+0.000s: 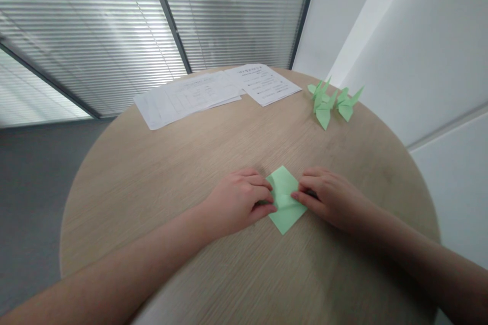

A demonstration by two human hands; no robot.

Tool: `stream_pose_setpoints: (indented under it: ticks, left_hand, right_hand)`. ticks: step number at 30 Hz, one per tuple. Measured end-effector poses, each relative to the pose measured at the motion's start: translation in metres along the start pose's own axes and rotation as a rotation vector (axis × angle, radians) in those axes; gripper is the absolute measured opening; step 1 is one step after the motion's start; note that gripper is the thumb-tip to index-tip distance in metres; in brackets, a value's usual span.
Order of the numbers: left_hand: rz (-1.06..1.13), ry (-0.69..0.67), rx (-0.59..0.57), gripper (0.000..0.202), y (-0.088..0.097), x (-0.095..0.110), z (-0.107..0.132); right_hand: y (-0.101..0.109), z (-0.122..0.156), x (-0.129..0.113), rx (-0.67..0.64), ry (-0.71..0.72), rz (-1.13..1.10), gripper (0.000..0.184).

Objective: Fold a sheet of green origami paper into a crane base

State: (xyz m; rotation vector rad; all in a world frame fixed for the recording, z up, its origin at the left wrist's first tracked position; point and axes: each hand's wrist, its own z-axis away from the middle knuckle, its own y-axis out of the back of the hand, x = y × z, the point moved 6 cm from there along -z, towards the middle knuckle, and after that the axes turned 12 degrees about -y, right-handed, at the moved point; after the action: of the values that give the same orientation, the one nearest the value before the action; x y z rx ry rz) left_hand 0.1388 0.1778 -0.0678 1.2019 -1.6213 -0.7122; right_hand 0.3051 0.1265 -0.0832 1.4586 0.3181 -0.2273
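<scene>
A small green folded paper square (284,199) lies like a diamond on the round wooden table (160,183), near its front. My left hand (240,200) presses its curled fingers on the paper's left corner. My right hand (328,195) pinches the paper's right corner with fingers closed together. Both hands rest on the tabletop and touch the paper from opposite sides.
Two finished green paper cranes (331,101) stand at the table's far right. White printed sheets (213,91) lie spread along the far edge. Window blinds and a white wall stand behind the table; grey floor lies to the left.
</scene>
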Motion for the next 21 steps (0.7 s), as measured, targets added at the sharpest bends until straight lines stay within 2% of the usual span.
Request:
stream_pose_setpoints:
  ticks: [21]
  left_hand:
    - [0.019,-0.023,0.005,0.017,-0.0014,-0.0043,0.0013]
  right_hand:
    - [-0.0005,-0.0005,0.0013,0.018,0.0,-0.013,0.027]
